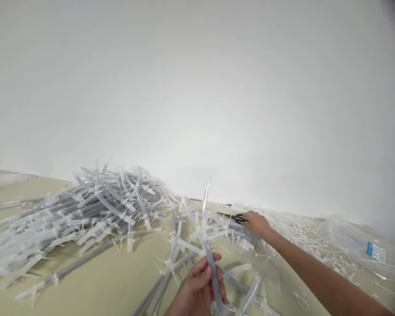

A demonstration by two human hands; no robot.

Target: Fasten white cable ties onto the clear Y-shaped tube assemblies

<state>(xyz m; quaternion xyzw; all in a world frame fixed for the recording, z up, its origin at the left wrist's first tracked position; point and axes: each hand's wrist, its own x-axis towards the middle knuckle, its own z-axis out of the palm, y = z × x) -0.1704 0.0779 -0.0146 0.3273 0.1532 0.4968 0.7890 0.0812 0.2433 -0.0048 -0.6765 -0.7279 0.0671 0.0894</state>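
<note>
Gripping a clear tube with the left hand at the bottom centre of the frame. Closed round its lower part with thumb and fingers, and pointing its upper end toward the white wall. Stretching the right hand out to the right of centre, to the dark handles of a pair of scissors, with the blades pointing left. Looks to be touching the handles with the fingers; cannot tell a firm grip from a light touch.

As for progress, judging only from the layout: probably well advanced. Heaped at the left of the frame in a big pile of tubes, mostly joined with whitish fittings and seemingly tied. Too tangled to count, and too small to check piece by piece. Scattered around the left hand at the lower centre, more tube pieces, some with thin tie tails sticking out, so perhaps not finished. Spread over the tabletop at the right, many loose white ties, too tangled to tell unused from cut off. Lying at the far right, a clear plastic bag with a blue-and-white label.
</note>
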